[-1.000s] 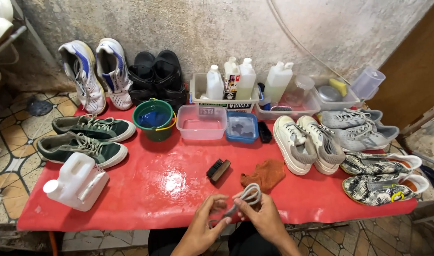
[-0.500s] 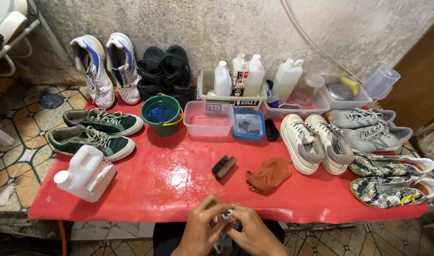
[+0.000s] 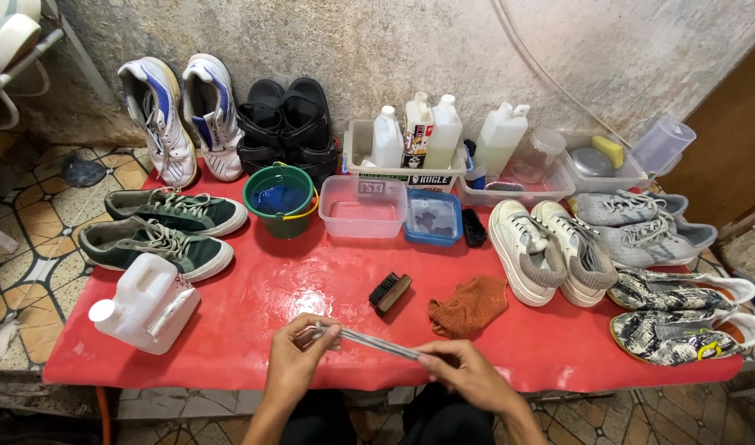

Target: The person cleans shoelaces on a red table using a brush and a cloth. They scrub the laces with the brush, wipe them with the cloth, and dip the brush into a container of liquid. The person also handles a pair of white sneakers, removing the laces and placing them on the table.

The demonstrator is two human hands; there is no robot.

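I see both hands low at the near edge of the red table (image 3: 254, 317), stretching a grey shoelace (image 3: 377, 343) taut between them. My left hand (image 3: 299, 356) pinches one end between thumb and fingers; the lace tip there is bunched under the fingers and hard to make out. My right hand (image 3: 464, 372) grips the other end, and whatever length runs past that grip is hidden inside the fist. Both forearms are cut off by the bottom of the view.

Just beyond the lace lie a small brush (image 3: 390, 291) and an orange rag (image 3: 470, 305), neither touched. A white jug (image 3: 144, 302) lies on its side to the left, near the green sneakers (image 3: 159, 229). Farther back stand a green bucket (image 3: 280, 198), a clear tub (image 3: 363, 206) and a blue tub (image 3: 433, 217); what sits in the blue one I cannot tell. White sneakers (image 3: 551, 251) stand right of the rag, with grey sneakers (image 3: 641, 227) behind them and patterned shoes (image 3: 682, 317) at the right edge, the nearest one partly cut off. Bottles (image 3: 431, 136) fill a tray by the wall.
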